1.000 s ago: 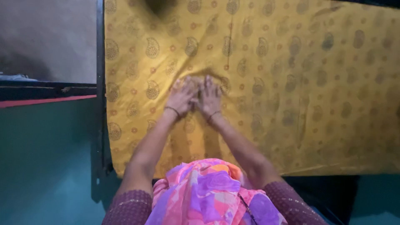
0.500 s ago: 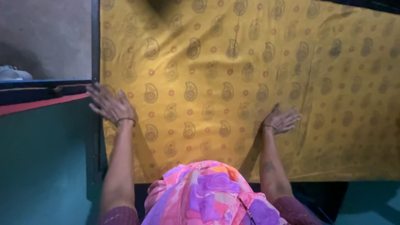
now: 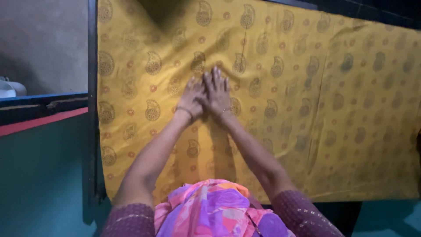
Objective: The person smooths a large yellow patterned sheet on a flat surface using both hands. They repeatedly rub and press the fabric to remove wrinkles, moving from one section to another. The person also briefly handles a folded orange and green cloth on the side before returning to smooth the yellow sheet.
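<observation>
1. On the dark-framed table (image 3: 92, 145) a mustard-yellow cloth with a paisley print (image 3: 280, 101) is spread flat, covering almost the whole top from the left edge to the right of the view

2. Both hands are laid palm-down, side by side, on the middle-left part of the cloth; the left hand (image 3: 192, 97) and the right hand (image 3: 216, 91) are flat and open, fingers stretched forward, thumbs touching, and nothing is gripped

3. A pressing or smoothing stroke is judged to be the step in hand; for it to be done well, the palms are best kept flat and the pressure spread evenly, so that the fabric is not bunched under the fingertips

4. A long crease (image 3: 322, 101) is seen running down the cloth to the right of the hands, with a shorter fold line (image 3: 244, 41) just beyond the fingers; strokes are best directed outward from the centre towards such lines

5. The near hem (image 3: 351, 198) lies along the table edge and should not be dragged off it

6. A pink and purple patterned scarf (image 3: 215, 210) hangs at the bottom of the view and is best kept clear of the cloth

7. Teal floor (image 3: 39, 175) is seen on the left
</observation>
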